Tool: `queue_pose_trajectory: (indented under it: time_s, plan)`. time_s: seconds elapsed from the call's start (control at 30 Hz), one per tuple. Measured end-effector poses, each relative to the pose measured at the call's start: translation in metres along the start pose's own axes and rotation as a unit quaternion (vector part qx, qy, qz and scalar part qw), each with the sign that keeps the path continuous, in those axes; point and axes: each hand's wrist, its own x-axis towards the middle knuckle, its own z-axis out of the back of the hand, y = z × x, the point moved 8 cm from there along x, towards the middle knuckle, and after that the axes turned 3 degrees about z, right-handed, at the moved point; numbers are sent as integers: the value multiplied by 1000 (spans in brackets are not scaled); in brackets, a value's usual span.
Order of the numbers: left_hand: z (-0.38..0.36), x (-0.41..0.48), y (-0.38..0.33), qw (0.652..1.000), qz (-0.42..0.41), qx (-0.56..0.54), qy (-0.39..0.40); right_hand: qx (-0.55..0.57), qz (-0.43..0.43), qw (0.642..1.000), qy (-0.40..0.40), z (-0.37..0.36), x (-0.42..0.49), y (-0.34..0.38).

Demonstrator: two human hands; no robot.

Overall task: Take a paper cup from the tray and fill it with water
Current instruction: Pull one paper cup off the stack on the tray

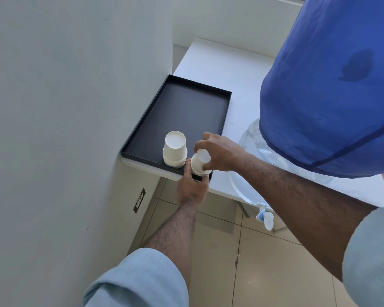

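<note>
A black tray (186,107) lies on a white counter against the wall. Near its front edge stands a stack of white paper cups (175,151), upside down. Just right of the stack, my right hand (220,154) grips an upside-down paper cup (199,165) by its base, over the tray's front right corner. My left hand (192,187) holds the lower rim of that cup from below; whether more cups sit under it is hidden. The water dispenser's white tap (265,219) with a blue ring sticks out past the counter's front edge, to the right.
A large water bottle under a blue cloth cover (333,89) stands on the white counter (220,63) at the right. A grey wall (64,107) closes the left side, with a socket plate (139,200) low down. Beige floor tiles (264,262) lie below the counter.
</note>
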Motion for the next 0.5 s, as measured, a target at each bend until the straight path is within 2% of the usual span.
queue_pose_trajectory:
  time_s: [0.17,0.33,0.5]
  plan:
    - [2,-2,-2,1000,-5,8,-2,19,-7,1000,-2,1,-2,-1]
    - [-9,3,3,999,18,-20,32,46,-39,998,-11,6,-1,-11]
    - [-12,7,13,994,52,-96,8,163,-149,973,-74,6,-8,-34]
